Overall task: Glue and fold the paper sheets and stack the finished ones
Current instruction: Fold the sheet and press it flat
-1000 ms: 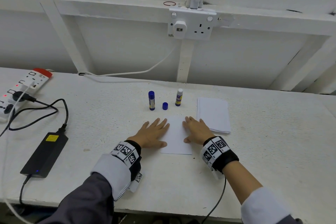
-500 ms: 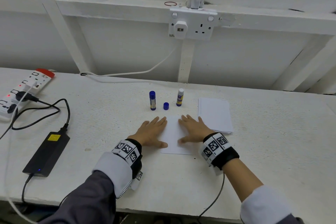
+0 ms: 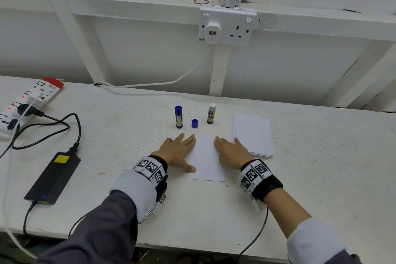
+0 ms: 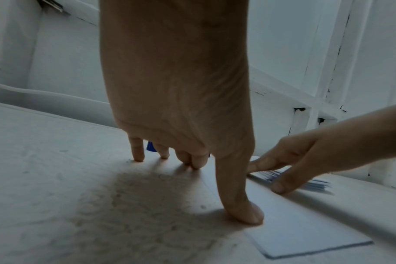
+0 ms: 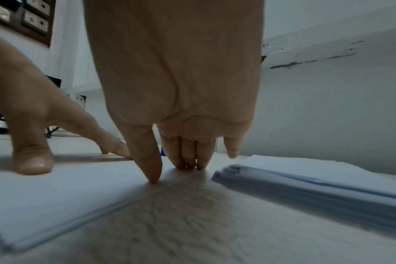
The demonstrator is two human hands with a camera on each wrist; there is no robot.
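head: my L hand (image 3: 179,152) & R hand (image 3: 230,152) both flat, fingers straight | pressing folded sheet (image 3: 206,162) mid tabletop (image 3: 321,178) so glue bonds, I reckon | stack (image 3: 252,135) just right, for finished ones

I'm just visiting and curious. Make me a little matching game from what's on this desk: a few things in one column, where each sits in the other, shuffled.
Things:
1. loose blue cap
2. paper pile
3. black power brick
4. folded sheet

Places:
A. far left of the desk
B. under both hands
C. between the two glue sticks
D. right of the right hand

Pairs: 1-C, 2-D, 3-A, 4-B
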